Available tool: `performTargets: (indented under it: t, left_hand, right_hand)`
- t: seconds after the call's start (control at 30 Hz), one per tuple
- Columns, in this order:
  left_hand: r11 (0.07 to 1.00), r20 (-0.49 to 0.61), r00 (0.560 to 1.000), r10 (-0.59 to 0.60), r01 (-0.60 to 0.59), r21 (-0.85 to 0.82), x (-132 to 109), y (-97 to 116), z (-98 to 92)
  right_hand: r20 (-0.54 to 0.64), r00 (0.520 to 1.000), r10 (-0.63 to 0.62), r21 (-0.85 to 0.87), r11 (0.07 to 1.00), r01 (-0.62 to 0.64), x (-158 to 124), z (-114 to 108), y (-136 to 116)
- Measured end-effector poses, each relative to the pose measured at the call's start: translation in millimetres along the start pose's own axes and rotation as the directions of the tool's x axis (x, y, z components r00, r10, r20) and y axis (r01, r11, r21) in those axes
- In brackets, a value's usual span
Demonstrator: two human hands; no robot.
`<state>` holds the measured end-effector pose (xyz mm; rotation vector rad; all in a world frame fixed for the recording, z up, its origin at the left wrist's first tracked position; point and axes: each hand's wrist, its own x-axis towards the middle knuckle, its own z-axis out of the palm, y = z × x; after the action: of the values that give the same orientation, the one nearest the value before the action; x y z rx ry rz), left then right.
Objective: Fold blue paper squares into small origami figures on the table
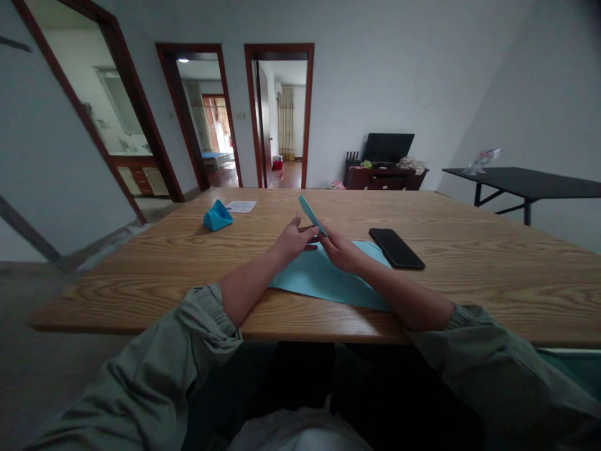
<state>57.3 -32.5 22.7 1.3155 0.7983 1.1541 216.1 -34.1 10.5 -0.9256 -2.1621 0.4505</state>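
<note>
A folded piece of light blue paper stands tilted on edge above the table. My right hand is closed on its lower end. Just left of it, my left hand has its thumb raised and its fingers apart, with the fingertips close to the paper's lower end; whether they touch it I cannot tell. Under both hands lies a flat light blue sheet of paper, partly covered by my forearms. Farther left on the table sits a darker blue folded paper shape.
A black phone lies at the sheet's right edge. Behind the blue paper shape is a small printed white card. The wooden table has its near edge in front of me. A black folding table stands at the right.
</note>
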Motion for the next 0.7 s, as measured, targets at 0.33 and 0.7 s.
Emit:
performTargets:
  t: [0.33,0.7]
  left_hand:
    - [0.950,0.033,0.970,0.241,-0.243,0.195,8.8,-9.6,-10.3]
    - [0.975,0.052,0.989,0.140,-0.147,0.168,4.1,-8.2,-9.2]
  right_hand:
    - [-0.047,0.999,0.001,0.139,0.990,0.005,12.4,14.4,-10.3]
    - [-0.096,0.995,0.030,0.091,0.996,-0.021,4.1,4.4,-4.7]
